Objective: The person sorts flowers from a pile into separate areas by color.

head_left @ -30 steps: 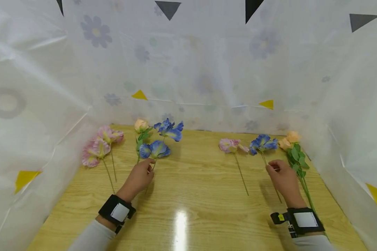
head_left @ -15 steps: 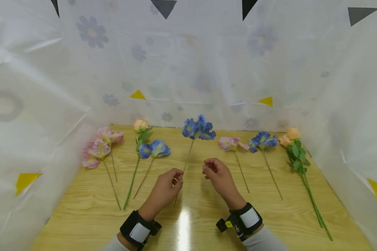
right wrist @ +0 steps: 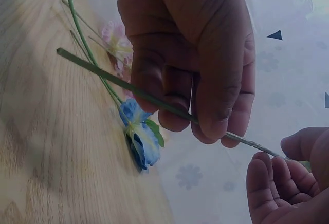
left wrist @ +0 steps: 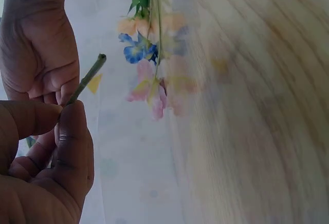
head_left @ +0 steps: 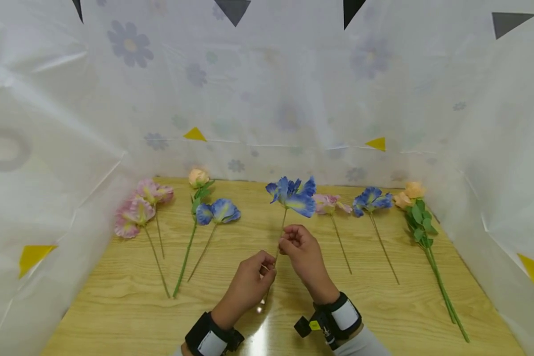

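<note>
A blue artificial flower (head_left: 292, 196) with yellow-streaked petals stands slanted over the middle of the wooden table. My left hand (head_left: 252, 278) pinches its thin stem (left wrist: 91, 78) low down between thumb and forefinger. Higher on the same stem, my right hand (head_left: 303, 253) holds it between thumb and fingertips. The right wrist view shows the stem's cut end jutting out past my left hand (right wrist: 190, 54), while my right hand (right wrist: 293, 180) closes around the upper stem at the lower right. The bloom is outside both wrist views.
To the left lie pink flowers (head_left: 139, 211), a peach rose (head_left: 199, 178) and another blue flower (head_left: 224, 211). On the right are a pink flower (head_left: 333, 203), a blue flower (head_left: 374, 200) and peach roses (head_left: 414, 190). A pale patterned sheet (head_left: 289, 89) surrounds the table (head_left: 133, 316).
My left hand has carried the blue flower from the left group to the middle. My right hand has left the blue flower on the right and come to the carried stem.
</note>
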`<state>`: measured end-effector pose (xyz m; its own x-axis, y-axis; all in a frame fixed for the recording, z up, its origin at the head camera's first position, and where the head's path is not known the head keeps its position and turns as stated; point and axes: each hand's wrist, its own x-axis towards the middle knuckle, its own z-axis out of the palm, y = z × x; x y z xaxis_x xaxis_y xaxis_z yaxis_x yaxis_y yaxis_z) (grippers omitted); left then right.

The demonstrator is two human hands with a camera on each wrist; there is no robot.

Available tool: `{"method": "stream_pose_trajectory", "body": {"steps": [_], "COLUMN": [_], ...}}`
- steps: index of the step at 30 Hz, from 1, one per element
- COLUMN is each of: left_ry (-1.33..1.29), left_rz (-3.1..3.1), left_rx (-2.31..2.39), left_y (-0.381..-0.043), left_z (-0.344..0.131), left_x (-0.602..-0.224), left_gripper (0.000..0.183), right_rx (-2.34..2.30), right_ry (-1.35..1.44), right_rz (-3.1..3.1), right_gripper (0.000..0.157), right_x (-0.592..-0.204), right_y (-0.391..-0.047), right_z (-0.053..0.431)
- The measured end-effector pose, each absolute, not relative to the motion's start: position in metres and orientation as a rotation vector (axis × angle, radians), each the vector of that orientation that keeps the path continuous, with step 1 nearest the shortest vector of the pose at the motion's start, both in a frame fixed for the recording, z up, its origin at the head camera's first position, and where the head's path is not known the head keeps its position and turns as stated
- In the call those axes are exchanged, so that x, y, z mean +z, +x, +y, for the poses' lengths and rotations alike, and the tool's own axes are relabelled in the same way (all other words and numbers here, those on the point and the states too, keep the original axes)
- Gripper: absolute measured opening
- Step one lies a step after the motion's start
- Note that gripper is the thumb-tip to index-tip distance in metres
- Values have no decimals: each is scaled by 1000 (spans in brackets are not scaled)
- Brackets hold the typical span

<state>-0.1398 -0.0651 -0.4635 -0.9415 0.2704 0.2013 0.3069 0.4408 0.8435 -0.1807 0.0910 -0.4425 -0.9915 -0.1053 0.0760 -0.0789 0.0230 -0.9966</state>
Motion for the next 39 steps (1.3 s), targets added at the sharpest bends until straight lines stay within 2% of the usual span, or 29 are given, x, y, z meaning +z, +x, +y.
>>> {"method": "stream_pose_trajectory", "body": {"steps": [5, 11, 19, 23, 31, 35, 39], "left_ry": [-545, -523, -406, -273, -177, -188, -207], "left_rz": [-2630, -2653, -2705, -2747, -2951, -3041, -3072], "left_rx": [-1532, -1493, -1425, -1184, -755, -652, -601], "left_y": [-139, -141, -145, -154, -162, -165, -169], "left_z": [-59, -68, -111, -141, -185, -190, -186], "left_x": [-464, -469, -474, -478, -476, -478, -482], "left_gripper": [13, 10, 19, 22, 37, 47, 51], "right_rx": [-2149, -2047, -1543, -1279, -969, -885, -837], "right_ry": [-183, -156, -82, -71, 72, 92, 82], "right_rz": [2261, 2418, 3135, 3332, 3441, 3343, 3206], "right_gripper": [21, 22, 22, 26, 29, 32, 35], "right_x": [-441, -434, -447, -444, -447, -458, -475], "right_y": [-181, -186, -207, -222, -255, -261, -261], "right_z": [94, 112, 190, 235, 314, 334, 341]}}
